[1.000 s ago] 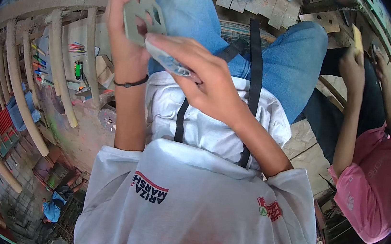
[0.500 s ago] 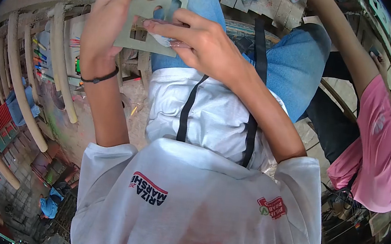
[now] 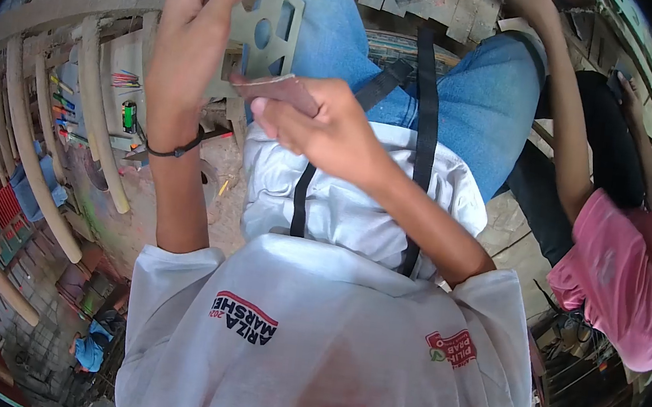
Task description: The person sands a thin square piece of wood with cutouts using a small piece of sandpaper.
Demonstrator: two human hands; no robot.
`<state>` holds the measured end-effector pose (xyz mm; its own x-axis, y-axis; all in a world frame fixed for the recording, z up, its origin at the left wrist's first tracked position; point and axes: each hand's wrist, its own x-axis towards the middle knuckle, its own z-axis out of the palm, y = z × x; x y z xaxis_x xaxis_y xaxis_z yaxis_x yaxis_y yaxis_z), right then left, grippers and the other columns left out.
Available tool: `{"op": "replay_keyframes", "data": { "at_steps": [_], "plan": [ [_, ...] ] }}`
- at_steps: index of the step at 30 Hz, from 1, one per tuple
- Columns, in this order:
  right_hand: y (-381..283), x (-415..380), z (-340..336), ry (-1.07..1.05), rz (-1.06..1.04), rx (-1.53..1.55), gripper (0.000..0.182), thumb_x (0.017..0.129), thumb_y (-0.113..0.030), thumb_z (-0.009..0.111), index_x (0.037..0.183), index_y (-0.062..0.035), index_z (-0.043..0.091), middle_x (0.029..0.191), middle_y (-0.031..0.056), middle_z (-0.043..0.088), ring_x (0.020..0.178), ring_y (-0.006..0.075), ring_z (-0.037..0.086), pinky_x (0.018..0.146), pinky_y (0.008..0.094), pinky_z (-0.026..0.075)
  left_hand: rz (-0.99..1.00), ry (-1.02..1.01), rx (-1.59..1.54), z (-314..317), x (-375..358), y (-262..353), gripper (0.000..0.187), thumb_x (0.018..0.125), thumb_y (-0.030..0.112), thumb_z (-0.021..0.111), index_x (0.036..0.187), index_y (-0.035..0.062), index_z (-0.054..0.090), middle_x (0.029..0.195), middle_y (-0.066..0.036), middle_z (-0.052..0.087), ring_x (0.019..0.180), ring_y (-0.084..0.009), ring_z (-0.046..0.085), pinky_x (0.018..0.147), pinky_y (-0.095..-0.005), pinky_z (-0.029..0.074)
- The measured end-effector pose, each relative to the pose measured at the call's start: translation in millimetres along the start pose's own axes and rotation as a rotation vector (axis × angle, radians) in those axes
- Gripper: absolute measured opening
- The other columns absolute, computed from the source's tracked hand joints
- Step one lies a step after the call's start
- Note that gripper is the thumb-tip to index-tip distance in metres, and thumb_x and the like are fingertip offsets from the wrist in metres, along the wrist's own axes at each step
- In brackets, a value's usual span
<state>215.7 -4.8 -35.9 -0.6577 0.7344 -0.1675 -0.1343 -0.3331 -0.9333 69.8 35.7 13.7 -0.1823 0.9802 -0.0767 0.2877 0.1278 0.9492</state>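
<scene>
A flat grey-green board with cut-out shapes, among them a hexagon, a circle and triangles, stands tilted above my jeans. My left hand grips its left side, thumb on the face near an upper cutout. In my right hand is a bent piece of reddish-brown sandpaper, pinched between thumb and fingers. Its far end lies right at the lower left part of the board, overlapping the lower cutouts. My right hand hides part of the board's lower edge.
Curved wooden bars stand at the left, with coloured pens and a green item beyond them. On the right sits a person in a pink shirt, an arm reaching towards wooden boards at the top.
My right hand has drawn down and away from the board's middle, bringing the sandpaper into clear view. The other person's arm has moved down, showing the hand.
</scene>
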Motion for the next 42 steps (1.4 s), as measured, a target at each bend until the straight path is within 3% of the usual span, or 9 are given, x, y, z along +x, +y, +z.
{"op": "replay_keyframes", "data": {
  "at_steps": [6,14,17,19,20,22,25,37,42],
  "plan": [
    [-34,-10,20,0.129,0.233,0.475,0.016,0.091,-0.007,0.053,0.079,0.0016,0.058,0.062,0.0009,0.052,0.052,0.0063,0.043,0.044,0.0259,0.033,-0.064,-0.035,0.024,2,-1,1,0.038,0.095,0.010,0.036,0.125,-0.0068,0.052,0.122,-0.015,0.062,0.112,-0.0181,0.058,0.099,-0.0292,0.042],
    [-52,5,-4,0.168,0.453,1.100,0.006,0.092,-0.004,0.051,0.094,0.0012,0.054,0.073,0.0056,0.054,0.046,0.0042,0.033,0.041,0.0228,0.027,-0.037,0.053,-0.004,17,-13,8,0.039,0.097,0.014,0.036,0.126,-0.0068,0.051,0.123,-0.015,0.061,0.114,-0.0194,0.057,0.099,-0.0304,0.043],
    [-48,4,-3,0.074,0.373,0.933,0.011,0.092,-0.005,0.051,0.096,0.0021,0.058,0.076,0.0053,0.056,0.048,0.0046,0.038,0.042,0.0222,0.030,-0.084,0.038,-0.065,11,-11,4,0.040,0.097,0.015,0.036,0.127,-0.0071,0.050,0.124,-0.016,0.060,0.115,-0.0201,0.056,0.099,-0.0310,0.043],
    [-48,-1,1,0.214,0.136,0.143,0.018,0.087,0.000,0.053,0.103,0.0036,0.062,0.069,0.0101,0.052,0.052,0.0166,0.051,0.048,0.0289,0.042,-0.090,0.015,-0.084,6,-7,2,0.040,0.097,0.015,0.036,0.127,-0.0073,0.049,0.124,-0.016,0.060,0.116,-0.0206,0.056,0.099,-0.0313,0.043],
    [-40,0,0,0.209,0.140,0.142,0.018,0.087,0.000,0.053,0.103,0.0036,0.062,0.069,0.0101,0.052,0.052,0.0166,0.051,0.048,0.0289,0.042,-0.115,0.014,-0.141,6,-5,2,0.040,0.097,0.015,0.036,0.128,-0.0074,0.049,0.125,-0.017,0.060,0.116,-0.0213,0.055,0.100,-0.0315,0.043],
    [-15,2,-1,0.225,-0.395,-0.364,0.036,0.079,0.002,0.063,0.115,-0.0010,0.063,0.076,0.0134,0.054,0.061,0.0253,0.058,0.057,0.0333,0.049,-0.142,0.006,-0.202,5,-3,2,0.041,0.096,0.015,0.036,0.128,-0.0075,0.048,0.125,-0.017,0.059,0.117,-0.0220,0.055,0.100,-0.0317,0.043],
    [-1,2,7,0.288,-0.568,-0.464,0.047,0.071,0.002,0.072,0.117,-0.0028,0.063,0.084,0.0139,0.053,0.068,0.0286,0.058,0.061,0.0366,0.051,-0.174,-0.013,-0.266,5,-1,1,0.042,0.096,0.015,0.036,0.129,-0.0077,0.047,0.127,-0.018,0.058,0.118,-0.0231,0.055,0.101,-0.0323,0.043],
    [10,14,-1,0.241,-0.562,-0.690,0.046,0.073,-0.005,0.072,0.117,0.0014,0.061,0.089,0.0141,0.053,0.075,0.0301,0.061,0.066,0.0393,0.053,-0.081,-0.059,-0.272,-2,2,-5,0.040,0.094,0.018,0.047,0.124,-0.0070,0.050,0.117,-0.018,0.062,0.104,-0.0210,0.060,0.093,-0.0313,0.045],
    [3,12,-1,0.165,-0.459,-0.791,0.040,0.078,-0.009,0.068,0.116,0.0030,0.061,0.091,0.0165,0.056,0.076,0.0318,0.063,0.065,0.0401,0.053,-0.174,0.017,-0.228,-3,2,-9,0.041,0.096,0.014,0.034,0.128,-0.0082,0.046,0.127,-0.020,0.057,0.120,-0.0250,0.054,0.101,-0.0341,0.043]
  ]
}}
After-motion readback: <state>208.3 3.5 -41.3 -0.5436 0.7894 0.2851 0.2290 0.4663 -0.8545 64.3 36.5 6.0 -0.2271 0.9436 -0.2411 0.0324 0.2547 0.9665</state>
